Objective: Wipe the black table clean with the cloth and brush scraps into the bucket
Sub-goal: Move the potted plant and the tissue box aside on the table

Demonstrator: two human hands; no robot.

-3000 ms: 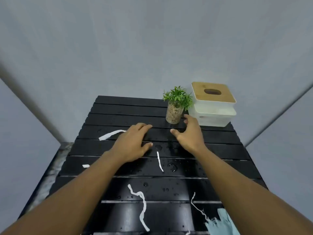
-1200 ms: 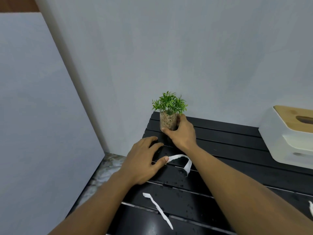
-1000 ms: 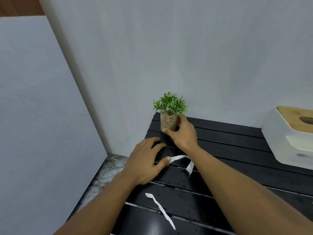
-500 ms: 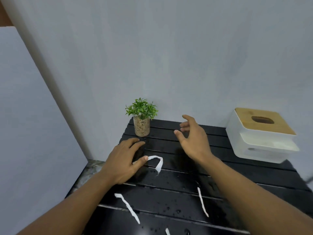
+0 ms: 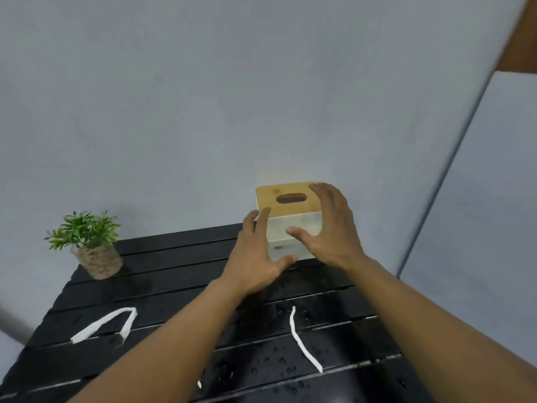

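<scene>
Black tabletop (image 5: 180, 289) strewn with paper scraps (image 5: 302, 341), both hands spread on tissue box (image 5: 293, 219): left hand (image 5: 257, 263) at its near-left corner, right hand (image 5: 331, 228) over its right side; no cloth or bucket visible.

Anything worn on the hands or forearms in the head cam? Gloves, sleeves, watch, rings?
Nothing worn that shows. Left hand and right hand are bare: no gloves, no rings visible. Both forearms are bare right to the bottom edge of the frame, with no sleeves, watch or bands. The picture is slightly blurred, so fine marks cannot be told.
</scene>
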